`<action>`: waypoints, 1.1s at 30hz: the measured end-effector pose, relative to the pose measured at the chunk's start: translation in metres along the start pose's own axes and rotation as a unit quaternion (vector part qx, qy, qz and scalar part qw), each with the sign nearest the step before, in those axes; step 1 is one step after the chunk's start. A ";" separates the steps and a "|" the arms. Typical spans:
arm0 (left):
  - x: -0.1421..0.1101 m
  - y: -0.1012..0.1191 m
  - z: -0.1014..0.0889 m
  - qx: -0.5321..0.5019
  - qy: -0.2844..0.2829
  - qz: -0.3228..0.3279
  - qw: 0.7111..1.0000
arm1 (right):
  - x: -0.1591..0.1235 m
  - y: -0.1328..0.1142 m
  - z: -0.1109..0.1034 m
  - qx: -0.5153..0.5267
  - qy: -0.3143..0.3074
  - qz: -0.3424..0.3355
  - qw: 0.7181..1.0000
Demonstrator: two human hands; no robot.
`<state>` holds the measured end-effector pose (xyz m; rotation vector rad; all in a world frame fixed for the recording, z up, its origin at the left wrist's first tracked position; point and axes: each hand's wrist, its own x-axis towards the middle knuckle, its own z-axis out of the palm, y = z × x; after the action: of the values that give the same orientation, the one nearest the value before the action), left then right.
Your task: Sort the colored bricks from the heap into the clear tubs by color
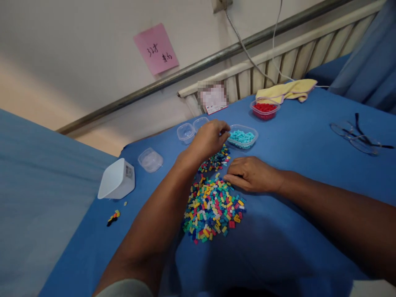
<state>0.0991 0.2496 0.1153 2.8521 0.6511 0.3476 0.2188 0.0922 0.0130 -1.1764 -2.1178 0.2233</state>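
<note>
A heap of small coloured bricks (213, 202) lies on the blue cloth (297, 173) in front of me. My left hand (209, 139) hovers beyond the heap with its fingers curled together, right at the rim of a clear tub of turquoise bricks (242, 137). What the fingers pinch is too small to see. My right hand (251, 174) rests on the cloth at the heap's right edge, fingers bent and pressed onto the bricks.
A clear tub of red bricks (264, 109) and a yellow cloth (286, 90) sit at the back. Three empty clear tubs (186, 132) and a white scoop-like container (117, 179) stand left. Glasses (359, 138) lie right. A few stray bricks (113, 217) lie near the left edge.
</note>
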 end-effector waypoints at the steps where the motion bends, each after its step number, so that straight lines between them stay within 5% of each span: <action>1: -0.013 0.000 -0.004 -0.005 -0.017 -0.003 1.000 | 0.000 0.000 0.000 0.004 0.003 0.004 1.000; 5: -0.067 -0.004 -0.012 -0.033 -0.178 0.039 0.983 | 0.000 0.003 0.002 0.035 0.011 0.036 0.999; 7: -0.087 -0.008 -0.010 -0.023 -0.204 0.039 0.978 | -0.001 0.004 0.002 0.054 0.015 0.055 0.997; 15: -0.118 -0.005 0.003 -0.021 -0.175 0.035 0.984 | -0.004 0.003 0.000 0.110 0.024 0.089 0.990; 33: -0.119 0.001 0.001 -0.037 -0.197 -0.042 0.979 | -0.007 0.009 -0.009 0.004 0.008 0.116 0.993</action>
<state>-0.0045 0.1956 0.0924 2.6956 0.6554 -0.2002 0.2327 0.0899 0.0120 -1.4155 -1.9626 0.3258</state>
